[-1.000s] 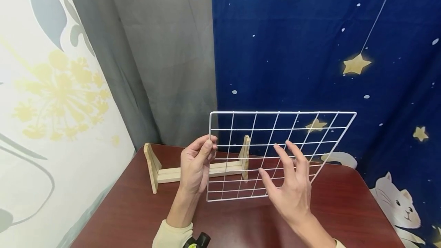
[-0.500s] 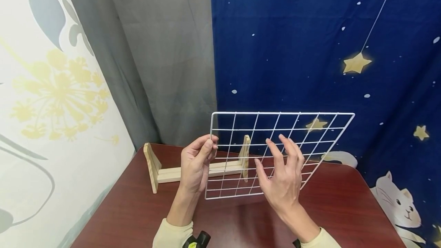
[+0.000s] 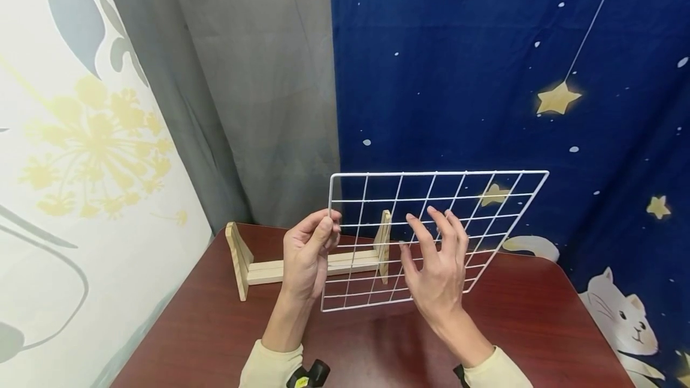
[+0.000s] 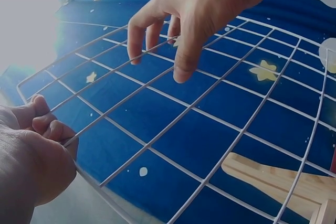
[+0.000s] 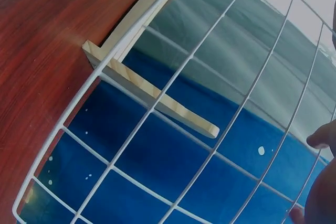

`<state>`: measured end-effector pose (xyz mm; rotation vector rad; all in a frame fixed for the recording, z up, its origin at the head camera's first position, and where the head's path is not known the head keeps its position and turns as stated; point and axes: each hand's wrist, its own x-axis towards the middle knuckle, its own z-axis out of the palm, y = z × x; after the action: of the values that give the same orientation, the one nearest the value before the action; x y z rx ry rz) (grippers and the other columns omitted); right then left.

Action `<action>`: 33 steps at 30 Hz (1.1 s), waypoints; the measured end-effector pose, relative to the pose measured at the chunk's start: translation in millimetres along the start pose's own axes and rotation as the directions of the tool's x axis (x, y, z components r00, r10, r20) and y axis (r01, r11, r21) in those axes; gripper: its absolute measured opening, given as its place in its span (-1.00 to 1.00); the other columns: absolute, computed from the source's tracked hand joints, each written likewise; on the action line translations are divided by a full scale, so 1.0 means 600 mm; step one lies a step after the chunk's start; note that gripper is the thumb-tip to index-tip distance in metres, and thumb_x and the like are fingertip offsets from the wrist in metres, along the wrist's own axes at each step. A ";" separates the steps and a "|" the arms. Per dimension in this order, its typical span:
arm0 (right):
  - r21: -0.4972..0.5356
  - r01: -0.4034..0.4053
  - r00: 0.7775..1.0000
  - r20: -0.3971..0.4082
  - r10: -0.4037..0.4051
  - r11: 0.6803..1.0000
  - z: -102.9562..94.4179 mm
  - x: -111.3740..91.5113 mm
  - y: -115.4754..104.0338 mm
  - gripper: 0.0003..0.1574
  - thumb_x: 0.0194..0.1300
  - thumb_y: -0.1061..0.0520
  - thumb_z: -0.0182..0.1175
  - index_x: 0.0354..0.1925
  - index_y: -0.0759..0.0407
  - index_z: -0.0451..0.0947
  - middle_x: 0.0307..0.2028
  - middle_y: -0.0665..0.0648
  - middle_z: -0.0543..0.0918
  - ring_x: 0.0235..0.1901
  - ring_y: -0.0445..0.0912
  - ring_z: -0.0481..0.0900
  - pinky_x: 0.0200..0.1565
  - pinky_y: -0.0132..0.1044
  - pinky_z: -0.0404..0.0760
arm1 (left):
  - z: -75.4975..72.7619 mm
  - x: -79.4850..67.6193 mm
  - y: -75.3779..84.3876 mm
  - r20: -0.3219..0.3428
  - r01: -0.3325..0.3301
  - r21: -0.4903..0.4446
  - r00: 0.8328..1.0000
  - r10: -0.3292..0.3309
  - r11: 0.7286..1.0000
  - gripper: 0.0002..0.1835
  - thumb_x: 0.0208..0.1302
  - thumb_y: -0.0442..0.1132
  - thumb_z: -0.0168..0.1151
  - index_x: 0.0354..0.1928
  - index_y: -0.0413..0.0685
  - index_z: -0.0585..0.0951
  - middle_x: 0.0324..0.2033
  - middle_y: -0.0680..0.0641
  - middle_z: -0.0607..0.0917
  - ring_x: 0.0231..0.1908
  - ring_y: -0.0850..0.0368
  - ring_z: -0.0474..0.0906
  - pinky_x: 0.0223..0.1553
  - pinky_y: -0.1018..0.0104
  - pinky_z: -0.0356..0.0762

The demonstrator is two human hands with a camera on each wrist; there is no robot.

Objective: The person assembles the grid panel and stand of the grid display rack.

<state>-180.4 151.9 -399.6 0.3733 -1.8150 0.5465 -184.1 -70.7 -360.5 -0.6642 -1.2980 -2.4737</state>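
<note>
What I'd watch on my feed is the wire grid [image 3: 436, 173]: only the left hand [image 3: 305, 255] plainly bears it, pinching its near side between thumb and fingers, so I judge that a slack pinch would let the far corner dip or twist. The right hand [image 3: 438, 272] has its fingers spread apart in front of the wires, clasping nothing I can see; I can't tell whether the tips touch. Should they slip through, a wire could snag them. A forward swing might also knock the wooden stand [image 3: 264, 273], behind the grid on the table [image 3: 539, 322].

From the left hand, the grid stretches out toward 3 o'clock. From the right hand, its top edge passes 12 and its far corner lies between 1 and 2.
</note>
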 end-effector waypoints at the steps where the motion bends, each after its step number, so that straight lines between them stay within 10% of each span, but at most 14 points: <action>1: 0.007 -0.005 1.000 0.003 0.005 1.000 0.002 0.000 0.000 -0.34 0.22 0.15 0.45 0.31 0.00 0.64 0.34 0.34 0.57 0.42 0.40 0.38 0.42 0.24 0.40 | 0.000 0.000 0.000 -0.002 -0.001 0.001 1.000 0.001 1.000 -0.75 0.55 -0.43 0.15 -0.11 -0.03 0.79 -0.37 0.10 0.75 -0.46 0.30 0.38 -0.34 0.50 0.49; 33: 0.055 0.083 0.996 -0.048 -0.080 0.995 0.000 0.005 -0.003 -0.46 0.13 0.28 0.35 0.13 0.14 0.72 -0.02 0.30 0.72 0.18 0.39 0.51 0.31 0.15 0.42 | -0.009 0.007 0.002 -0.111 0.094 0.004 0.990 -0.093 0.996 -0.83 0.57 -0.35 0.18 -0.09 -0.03 0.74 -0.29 0.06 0.76 -0.35 0.25 0.51 -0.24 0.48 0.42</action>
<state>-180.3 150.6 -396.1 0.4680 -1.7349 0.5469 -188.8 -76.3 -360.1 -0.4671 -1.3266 -2.5371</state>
